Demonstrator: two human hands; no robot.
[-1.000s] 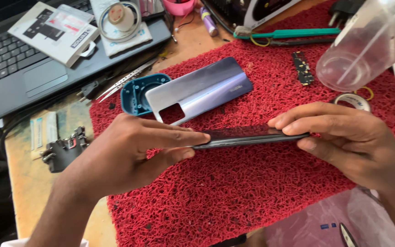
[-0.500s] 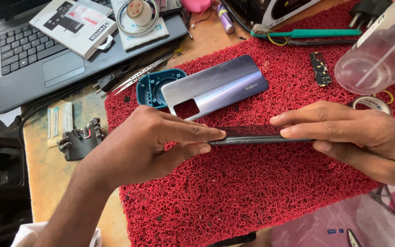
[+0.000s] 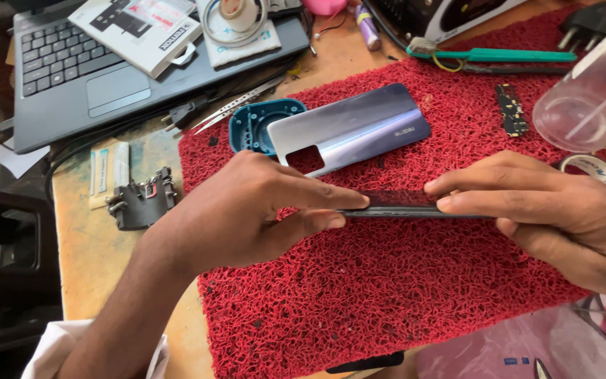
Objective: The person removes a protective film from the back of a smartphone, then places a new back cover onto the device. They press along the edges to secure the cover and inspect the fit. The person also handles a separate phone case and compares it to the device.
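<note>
A dark, thin smartphone [image 3: 398,205] is held edge-on just above a red mesh mat [image 3: 387,302]. My left hand [image 3: 247,210] pinches its left end between thumb and fingers. My right hand [image 3: 548,214] grips its right end the same way. Behind the hands, a shiny silver-blue phone back cover [image 3: 352,128] with a camera cut-out lies flat on the mat, partly over a round teal dish [image 3: 255,123].
A grey laptop [image 3: 71,77] with a booklet and tape roll on it sits at the back left. Metal tweezers [image 3: 236,109], a black bracket [image 3: 142,202], a small circuit board [image 3: 511,110], a green-handled tool [image 3: 499,55] and a clear plastic container [image 3: 594,98] lie around.
The view has shifted slightly; both hands keep their grip on the phone, and my fingers have slid a little along its edge.
</note>
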